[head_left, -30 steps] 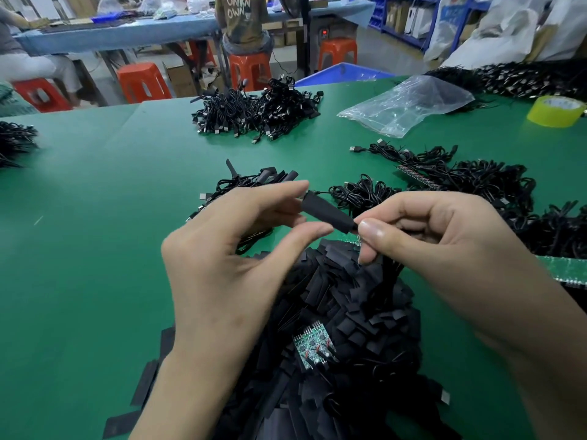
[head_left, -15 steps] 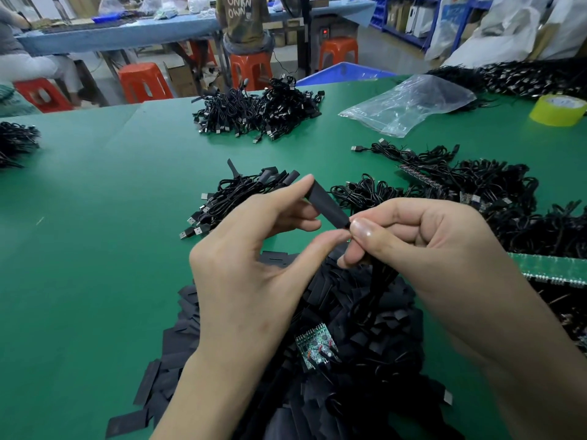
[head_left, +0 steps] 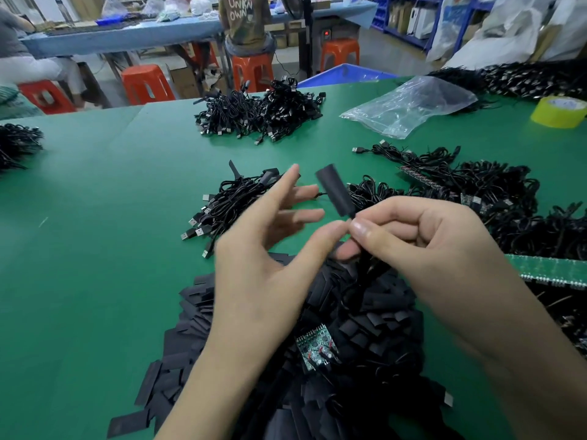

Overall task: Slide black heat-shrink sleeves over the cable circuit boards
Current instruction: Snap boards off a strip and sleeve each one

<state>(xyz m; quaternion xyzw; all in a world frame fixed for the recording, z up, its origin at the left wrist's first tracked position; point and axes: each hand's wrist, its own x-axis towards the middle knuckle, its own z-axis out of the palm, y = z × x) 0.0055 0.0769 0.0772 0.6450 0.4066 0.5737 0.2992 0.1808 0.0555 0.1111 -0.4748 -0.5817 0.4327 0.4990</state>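
Stiffly, a matte black tubular sleeve (head_left: 334, 190) juts from the right hand (head_left: 422, 236)

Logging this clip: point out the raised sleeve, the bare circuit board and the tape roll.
sleeve (head_left: 333, 193), head view, middle of the tube.
circuit board (head_left: 314, 346), head view, centre of green face.
tape roll (head_left: 554, 119), head view, yellow outer wall.

A: How is the left hand (head_left: 263, 265)?
B: Raised, 4 fingers straight and spread, blurred. Its thumb tip lies just beside the right thumb.
A: And the right hand (head_left: 422, 242)?
B: Fingers curled, thumb and forefinger pinching the cable (head_left: 363, 268). Both forearms show at the bottom edge.
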